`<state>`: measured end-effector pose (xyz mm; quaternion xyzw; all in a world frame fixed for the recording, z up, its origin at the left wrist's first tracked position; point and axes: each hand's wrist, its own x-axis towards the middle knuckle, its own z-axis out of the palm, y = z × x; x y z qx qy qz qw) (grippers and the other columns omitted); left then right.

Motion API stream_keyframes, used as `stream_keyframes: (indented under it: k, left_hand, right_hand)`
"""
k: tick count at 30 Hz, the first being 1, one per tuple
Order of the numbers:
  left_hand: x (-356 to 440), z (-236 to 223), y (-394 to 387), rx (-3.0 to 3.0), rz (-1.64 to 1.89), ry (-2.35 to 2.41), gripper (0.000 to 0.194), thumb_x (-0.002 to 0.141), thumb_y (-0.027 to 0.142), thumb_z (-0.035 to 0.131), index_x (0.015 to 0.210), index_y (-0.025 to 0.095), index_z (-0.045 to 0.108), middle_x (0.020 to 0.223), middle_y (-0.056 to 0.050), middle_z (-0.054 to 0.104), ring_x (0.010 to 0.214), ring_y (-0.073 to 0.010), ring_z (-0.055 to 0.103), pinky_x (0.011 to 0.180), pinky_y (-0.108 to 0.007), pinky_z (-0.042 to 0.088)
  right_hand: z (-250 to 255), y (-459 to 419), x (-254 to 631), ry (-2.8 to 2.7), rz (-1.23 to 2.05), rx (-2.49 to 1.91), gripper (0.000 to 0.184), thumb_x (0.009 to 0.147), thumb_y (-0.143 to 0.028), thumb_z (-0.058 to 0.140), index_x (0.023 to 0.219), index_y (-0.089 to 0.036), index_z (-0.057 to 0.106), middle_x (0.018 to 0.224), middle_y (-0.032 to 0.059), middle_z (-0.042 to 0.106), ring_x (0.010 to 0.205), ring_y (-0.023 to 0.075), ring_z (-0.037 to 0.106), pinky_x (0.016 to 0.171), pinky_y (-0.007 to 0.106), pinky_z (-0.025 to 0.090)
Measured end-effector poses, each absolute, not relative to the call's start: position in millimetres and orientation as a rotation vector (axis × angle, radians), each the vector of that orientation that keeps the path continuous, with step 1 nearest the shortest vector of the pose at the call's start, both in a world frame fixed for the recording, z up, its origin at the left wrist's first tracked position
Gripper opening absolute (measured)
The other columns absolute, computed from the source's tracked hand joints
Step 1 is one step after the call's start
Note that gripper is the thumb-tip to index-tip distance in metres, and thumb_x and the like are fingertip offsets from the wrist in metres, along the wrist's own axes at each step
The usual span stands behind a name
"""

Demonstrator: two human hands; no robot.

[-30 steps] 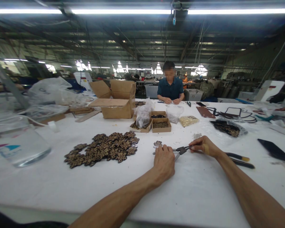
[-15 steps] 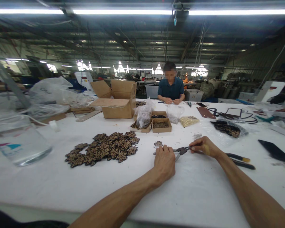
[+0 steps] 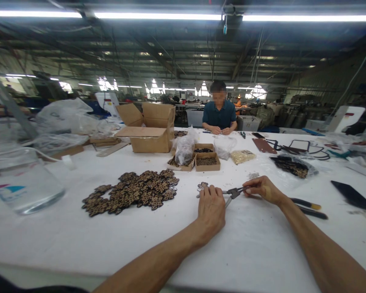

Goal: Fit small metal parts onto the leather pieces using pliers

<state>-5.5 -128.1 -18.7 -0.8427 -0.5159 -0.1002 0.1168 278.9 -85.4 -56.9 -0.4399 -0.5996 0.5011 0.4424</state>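
Observation:
My left hand (image 3: 212,209) is wrapped over the handles of a pair of grey metal pliers (image 3: 233,193), whose jaws point right. At the jaw tips, the fingers of my right hand (image 3: 265,190) are pinched together on something too small to make out. Just beyond my left knuckles lies a single flower-shaped leopard-print piece (image 3: 203,185). A heap of similar leopard-print pieces (image 3: 137,191) with dark edges spreads over the table to the left. Small silvery bits (image 3: 253,175) lie behind my right hand.
Beside my right wrist lie dark tool handles (image 3: 311,209). Small boxes of tiny parts (image 3: 207,162), a large open carton (image 3: 149,140) and a bag of pale bits (image 3: 243,156) stand farther back. A clear water jug (image 3: 24,183) is at left; a co-worker (image 3: 219,112) sits opposite.
The view has shifted very slightly. Both hands keep their places at the pliers, with no clear change in grip.

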Motion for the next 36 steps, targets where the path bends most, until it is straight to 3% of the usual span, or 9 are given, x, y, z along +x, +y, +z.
stream_keyframes:
  k: [16,24,27,29,33,36]
  left_hand:
    - [-3.0,-22.0,-131.2,-2.342,-0.467,-1.386,0.049,0.077,0.009,0.060,0.126,0.006,0.054,0.115,-0.019,0.056,0.109,-0.0326,0.049,0.098,-0.050,0.036]
    - [-6.5,-19.6,-128.2,-2.441,-0.312,-1.487,0.056,0.071,0.012,0.062,0.126,0.005,0.054,0.117,-0.020,0.056,0.109,-0.0334,0.051,0.104,-0.055,0.033]
    - [-10.4,-18.6,-124.0,-2.527,-0.230,-1.474,0.066,0.070,0.012,0.062,0.134,0.007,0.049,0.123,-0.020,0.056,0.114,-0.0347,0.050,0.107,-0.058,0.031]
    - [-13.8,-14.3,-120.5,-2.601,-0.186,-1.452,0.062,0.070,0.014,0.062,0.131,0.009,0.051,0.122,-0.020,0.058,0.115,-0.0354,0.051,0.107,-0.059,0.033]
    - [-24.4,3.2,-110.0,-2.732,-0.117,-1.485,0.046,0.072,0.016,0.061,0.117,0.009,0.058,0.119,-0.022,0.060,0.114,-0.0362,0.054,0.100,-0.052,0.043]
    - [-35.1,16.9,-99.0,-2.834,-0.122,-1.582,0.041,0.073,0.015,0.058,0.114,0.012,0.058,0.121,-0.020,0.060,0.114,-0.0325,0.056,0.092,-0.041,0.049]
  right_hand:
    - [-62.6,-80.5,277.9,-1.334,1.291,-0.913,0.038,0.064,-0.022,0.093,0.099,-0.015,0.081,0.084,0.0114,0.079,0.079,0.0267,0.074,0.078,0.040,0.058]
    - [-65.3,-79.5,279.4,-1.244,1.324,-1.038,0.043,0.065,-0.032,0.094,0.101,-0.011,0.081,0.088,0.0134,0.079,0.078,0.0271,0.076,0.084,0.045,0.061]
    - [-68.3,-76.0,277.2,-1.235,1.320,-1.068,0.045,0.065,-0.037,0.094,0.099,-0.011,0.081,0.085,0.0126,0.078,0.072,0.0236,0.074,0.078,0.042,0.062]
    - [-70.0,-72.9,275.7,-1.235,1.300,-1.079,0.047,0.065,-0.041,0.093,0.098,-0.010,0.080,0.083,0.0120,0.077,0.066,0.0209,0.072,0.072,0.040,0.062]
    - [-71.3,-66.1,267.5,-1.265,1.140,-1.128,0.046,0.070,-0.045,0.089,0.099,-0.011,0.080,0.086,0.0120,0.077,0.061,0.0155,0.065,0.064,0.034,0.060]
    - [-69.8,-60.8,256.8,-1.422,1.069,-1.201,0.048,0.078,-0.047,0.082,0.110,-0.012,0.078,0.094,0.0130,0.078,0.062,0.0158,0.065,0.061,0.032,0.058]
